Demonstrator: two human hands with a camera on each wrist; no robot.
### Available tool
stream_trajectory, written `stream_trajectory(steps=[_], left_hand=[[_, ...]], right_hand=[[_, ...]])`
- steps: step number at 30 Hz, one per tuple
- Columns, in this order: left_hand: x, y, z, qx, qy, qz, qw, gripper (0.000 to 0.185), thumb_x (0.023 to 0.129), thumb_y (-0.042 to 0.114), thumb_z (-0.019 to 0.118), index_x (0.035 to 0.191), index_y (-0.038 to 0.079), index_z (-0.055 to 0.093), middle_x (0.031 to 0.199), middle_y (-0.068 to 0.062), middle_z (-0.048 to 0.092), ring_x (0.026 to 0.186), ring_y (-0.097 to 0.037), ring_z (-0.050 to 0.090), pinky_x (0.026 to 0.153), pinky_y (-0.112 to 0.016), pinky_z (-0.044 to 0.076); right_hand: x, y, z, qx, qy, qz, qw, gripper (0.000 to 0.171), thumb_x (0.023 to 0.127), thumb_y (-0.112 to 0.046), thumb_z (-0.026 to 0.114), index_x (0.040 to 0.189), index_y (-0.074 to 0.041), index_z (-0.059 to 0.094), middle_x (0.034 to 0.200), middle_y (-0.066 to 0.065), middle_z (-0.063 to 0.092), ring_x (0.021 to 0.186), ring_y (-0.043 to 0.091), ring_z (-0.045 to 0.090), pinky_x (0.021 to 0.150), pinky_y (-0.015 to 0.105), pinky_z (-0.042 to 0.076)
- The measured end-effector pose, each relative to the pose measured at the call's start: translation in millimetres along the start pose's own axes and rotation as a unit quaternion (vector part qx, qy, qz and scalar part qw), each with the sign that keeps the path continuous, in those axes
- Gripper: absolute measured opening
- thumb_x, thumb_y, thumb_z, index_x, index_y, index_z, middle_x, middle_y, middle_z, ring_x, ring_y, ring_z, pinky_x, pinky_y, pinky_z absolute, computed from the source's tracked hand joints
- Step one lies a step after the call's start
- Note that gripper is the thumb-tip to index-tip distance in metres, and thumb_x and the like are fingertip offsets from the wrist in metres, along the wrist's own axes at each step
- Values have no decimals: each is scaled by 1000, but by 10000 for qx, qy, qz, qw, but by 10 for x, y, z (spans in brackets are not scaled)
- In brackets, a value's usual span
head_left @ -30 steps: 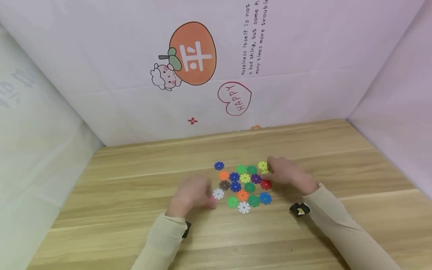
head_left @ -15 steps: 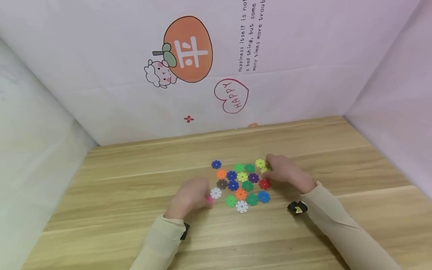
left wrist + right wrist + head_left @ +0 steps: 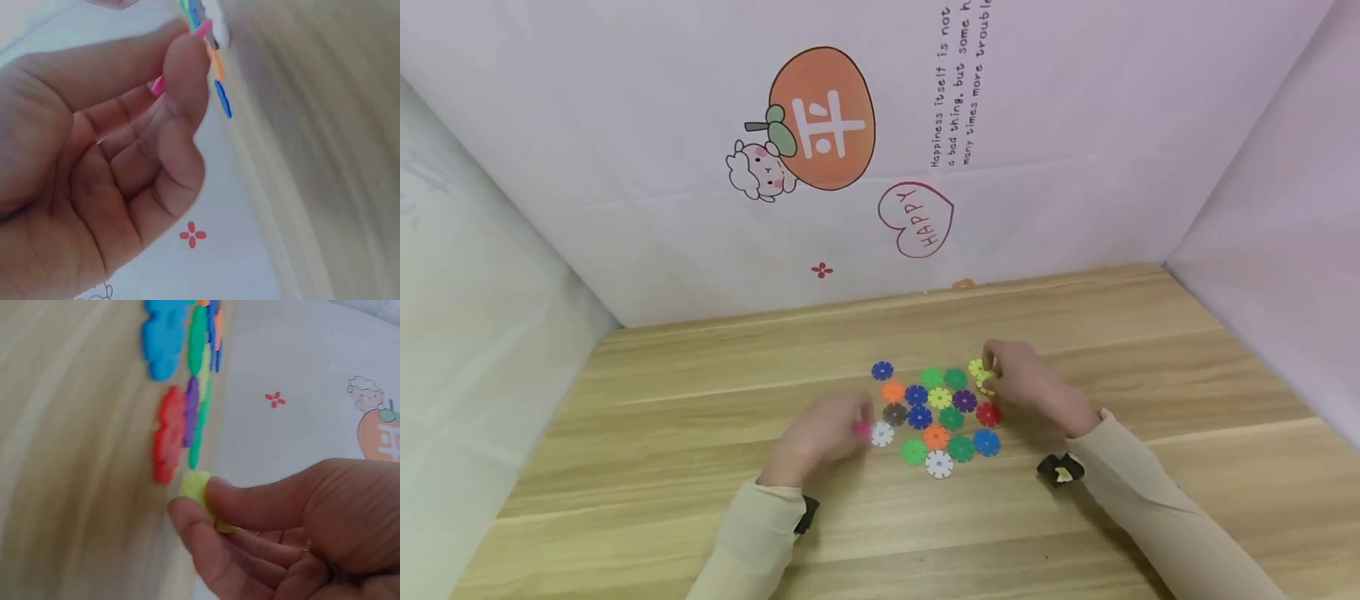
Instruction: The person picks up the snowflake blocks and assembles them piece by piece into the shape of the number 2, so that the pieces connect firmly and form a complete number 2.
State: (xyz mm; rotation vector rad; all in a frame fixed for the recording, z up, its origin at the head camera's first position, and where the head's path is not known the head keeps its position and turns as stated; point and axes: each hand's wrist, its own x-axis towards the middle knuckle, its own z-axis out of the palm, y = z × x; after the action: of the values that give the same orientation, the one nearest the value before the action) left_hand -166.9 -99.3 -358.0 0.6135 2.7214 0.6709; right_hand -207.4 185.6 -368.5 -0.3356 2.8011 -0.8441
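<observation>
My left hand [image 3: 826, 429] pinches a small pink notched plastic disc [image 3: 861, 431] between thumb and fingertips, just left of a white notched disc [image 3: 882, 434]. In the left wrist view the pink disc [image 3: 204, 27] pokes out past the fingertips, most of it hidden. My right hand [image 3: 1028, 379] holds a yellow disc [image 3: 984, 385] at the right edge of the group, next to another yellow disc [image 3: 975, 367]. Up close, thumb and index finger pinch the yellow disc [image 3: 195, 482] near the red disc [image 3: 169, 435].
Several more notched discs lie flat between the hands: a dark blue one [image 3: 882, 371] at the back left, a purple one [image 3: 965, 401], a light blue one [image 3: 987, 442] and a white one [image 3: 938, 464] in front. A printed cloth wall [image 3: 715, 250] borders the wooden table [image 3: 700, 367].
My left hand has moved the pink disc away from me, up beside the white disc. My right hand's fingers have drawn back from the purple disc and now pinch the yellow one.
</observation>
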Motion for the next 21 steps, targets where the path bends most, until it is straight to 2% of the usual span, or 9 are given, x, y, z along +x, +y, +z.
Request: stream_trajectory(steps=[3, 6, 9, 15, 21], left_hand=[[14, -36, -34, -274, 319, 106, 9991, 13, 86, 2, 64, 98, 8, 63, 84, -2, 63, 73, -15, 56, 66, -30, 51], [23, -47, -64, -667, 596, 180, 9958, 18, 91, 6, 61, 108, 6, 62, 85, -2, 65, 72, -13, 59, 65, -28, 52], [18, -24, -94, -1101, 908, 238, 9895, 20, 94, 12, 60, 112, 5, 62, 89, -3, 67, 75, -13, 62, 67, -28, 54], [-16, 61, -163, -1823, 1485, 350, 9713, 20, 91, 12, 64, 110, 7, 66, 93, -4, 69, 82, -15, 65, 72, -28, 55], [-61, 126, -216, -2798, 1540, 397, 9468, 24, 91, 11, 65, 114, 7, 67, 94, -7, 71, 78, -18, 68, 67, -30, 57]], right_hand=[[-13, -81, -15, 232, 315, -255, 9989, 13, 87, 0, 64, 94, -1, 54, 85, 14, 64, 74, 25, 62, 60, 33, 53], [-37, -202, -36, 236, 733, -720, 9944, 13, 85, -3, 68, 92, -3, 57, 89, 14, 67, 82, 27, 65, 66, 36, 56], [-77, -353, -53, 323, 1003, -1065, 9887, 10, 85, -6, 69, 93, -4, 62, 89, 11, 69, 79, 24, 67, 66, 36, 56], [-177, -646, -90, 641, 1332, -1489, 9777, 10, 86, -8, 70, 95, -3, 68, 85, 7, 71, 73, 17, 67, 66, 33, 57], [-239, -805, -91, 908, 1423, -1825, 9686, 7, 83, -4, 73, 88, -4, 69, 79, 3, 69, 68, 13, 66, 62, 23, 55]])
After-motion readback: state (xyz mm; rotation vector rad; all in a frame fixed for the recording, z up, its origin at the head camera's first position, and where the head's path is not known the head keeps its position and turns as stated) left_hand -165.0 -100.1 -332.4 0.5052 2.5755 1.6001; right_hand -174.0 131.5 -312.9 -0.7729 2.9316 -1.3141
